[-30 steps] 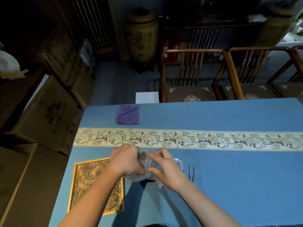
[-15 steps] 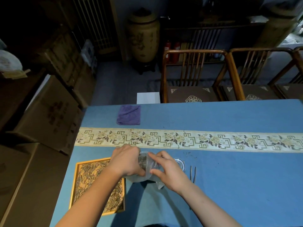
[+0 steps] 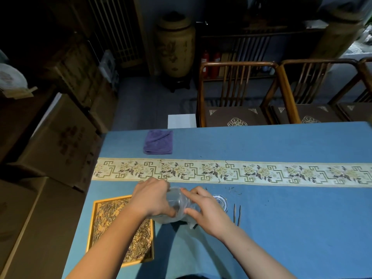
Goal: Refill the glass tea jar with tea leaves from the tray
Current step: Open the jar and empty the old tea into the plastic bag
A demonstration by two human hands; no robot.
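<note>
A clear glass tea jar [image 3: 177, 204] is held between both hands just above the blue tablecloth, tilted on its side. My left hand [image 3: 152, 197] grips its left side with curled fingers. My right hand [image 3: 205, 210] holds its right side, thumb and fingers round it, with a bit of clear film under the palm. A gold-framed tray [image 3: 96, 222] full of dry tea leaves lies on the table under my left forearm. The jar's round glass lid [image 3: 221, 201] rests on the cloth right of my right hand.
Dark tweezers [image 3: 237, 215] lie right of the lid. A folded purple cloth [image 3: 158, 141] sits near the far table edge, beyond an embroidered runner [image 3: 261, 172]. Wooden chairs [image 3: 237, 93] stand behind the table; cardboard boxes [image 3: 60, 141] are stacked on the left.
The jar has turned in my hands: tea leaves showed through its glass earlier, and now it looks almost clear. Both hands have stayed in about the same place.
</note>
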